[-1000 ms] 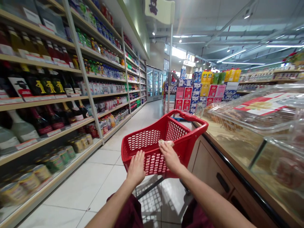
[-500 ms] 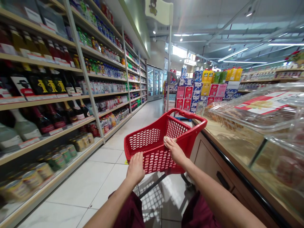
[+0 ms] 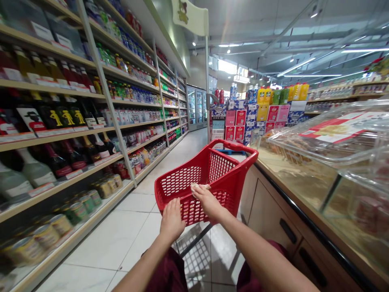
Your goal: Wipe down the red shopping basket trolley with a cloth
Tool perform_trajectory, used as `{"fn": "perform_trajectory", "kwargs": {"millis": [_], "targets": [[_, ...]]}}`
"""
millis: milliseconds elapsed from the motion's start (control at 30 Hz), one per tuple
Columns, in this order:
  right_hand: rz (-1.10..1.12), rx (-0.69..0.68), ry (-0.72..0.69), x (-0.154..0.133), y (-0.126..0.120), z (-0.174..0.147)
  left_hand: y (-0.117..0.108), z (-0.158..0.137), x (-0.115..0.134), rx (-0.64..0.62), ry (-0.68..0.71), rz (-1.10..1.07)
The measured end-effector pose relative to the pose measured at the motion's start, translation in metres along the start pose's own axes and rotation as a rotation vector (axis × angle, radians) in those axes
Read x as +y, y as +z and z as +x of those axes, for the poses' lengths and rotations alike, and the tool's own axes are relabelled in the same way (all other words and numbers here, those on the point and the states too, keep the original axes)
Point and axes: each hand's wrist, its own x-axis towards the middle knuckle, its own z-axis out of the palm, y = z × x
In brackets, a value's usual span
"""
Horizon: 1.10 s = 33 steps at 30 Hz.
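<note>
A red plastic shopping cart stands in front of me, its side turned towards me. On the near rim, close to the cart's left end, my left hand is closed over the edge with the fingers folded inward. My right hand presses a crumpled whitish cloth against the same rim, a little to the right of the left hand. Part of the cloth is hidden under the fingers. The cart's basket has slotted walls, and its dark frame shows below.
Shelves of bottles and cans run along the left. At the right is a wooden counter with clear plastic food boxes on it. Stacked drink cartons stand beyond the cart, and glass-door fridges line the far end.
My right hand has slid left along the rim with the cloth, closer to my left hand. The left hand stays on the rim. The cart appears slightly further left in view.
</note>
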Motion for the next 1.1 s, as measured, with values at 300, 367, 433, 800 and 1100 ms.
{"fn": "perform_trajectory", "kwargs": {"millis": [300,367,433,800,1100], "targets": [[-0.021,0.02,0.066,0.029,-0.023,-0.005,-0.007,0.005,0.034,-0.111,0.044,-0.166],[-0.045,0.034,0.086,0.041,-0.031,-0.012,-0.005,0.005,0.045,-0.13,0.095,-0.219],[-0.061,0.052,0.118,0.056,-0.04,-0.019,-0.002,0.005,0.049,-0.142,0.161,-0.267],[-0.025,0.025,0.147,0.004,-0.028,-0.067,0.011,-0.002,0.035,-0.13,0.252,0.002],[-0.127,0.12,0.262,0.02,-0.061,-0.104,0.004,0.015,0.045,-0.148,0.234,-0.026]]}}
